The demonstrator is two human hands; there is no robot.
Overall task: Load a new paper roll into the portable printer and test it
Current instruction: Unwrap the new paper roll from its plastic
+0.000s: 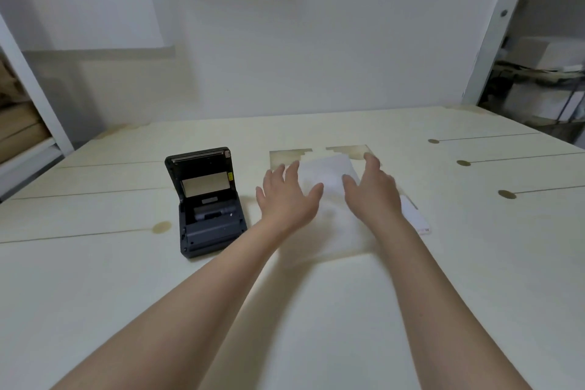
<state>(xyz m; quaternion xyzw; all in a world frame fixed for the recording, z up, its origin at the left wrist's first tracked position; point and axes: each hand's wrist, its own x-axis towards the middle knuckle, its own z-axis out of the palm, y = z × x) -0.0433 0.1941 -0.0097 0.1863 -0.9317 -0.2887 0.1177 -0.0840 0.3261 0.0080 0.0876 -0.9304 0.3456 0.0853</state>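
Printer (207, 203) is sitting on the pale table (95, 279), left of centre, a dark grey box with its lid standing open and tilted back, showing a light panel under the lid and a dark, hollow paper bay below it. Just to its right both bare arms are reaching forward. The left hand (286, 196) is hovering with fingers spread and loose, gripping nothing, and the right hand (370, 191) is doing the same, palm down and relaxed. Between and just beyond the two hands something white and blurred (329, 172) is lying on the table; I cannot tell whether it is the paper roll or a wrapper. A flat white sheet (414, 215) is peeking out beside the right wrist. The table is running wide and bare toward the near edge and to the right, while its far edge is meeting a white wall (300, 41) and shelving is crowding both far corners.
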